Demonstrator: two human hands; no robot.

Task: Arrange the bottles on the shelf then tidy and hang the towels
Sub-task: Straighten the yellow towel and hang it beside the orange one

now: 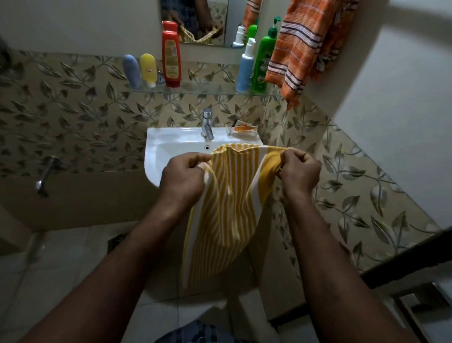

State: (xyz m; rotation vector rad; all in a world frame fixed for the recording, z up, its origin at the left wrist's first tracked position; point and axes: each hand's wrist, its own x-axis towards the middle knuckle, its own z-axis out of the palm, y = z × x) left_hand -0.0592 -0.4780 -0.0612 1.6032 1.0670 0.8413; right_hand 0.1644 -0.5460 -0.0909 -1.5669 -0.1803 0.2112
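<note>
Five bottles stand on the glass shelf (210,89): blue tube (131,71), yellow tube (148,69), red bottle (171,58), white bottle (246,68), green bottle (263,61). We cannot read their labels. Two towels: our left hand (184,178) and right hand (298,172) pinch the yellow towel (228,210) above the sink (163,148); the orange towel (300,45) hangs beside the shelf.

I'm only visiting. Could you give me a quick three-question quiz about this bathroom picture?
1. True or false: the left hand and the right hand both grip the yellow striped towel by its top edge.
2. Which bottle stands furthest right on the glass shelf? A red bottle, B green pump bottle, C yellow tube.
3. How many bottles stand on that shelf?
Key: 1 true; 2 B; 3 five.
</note>
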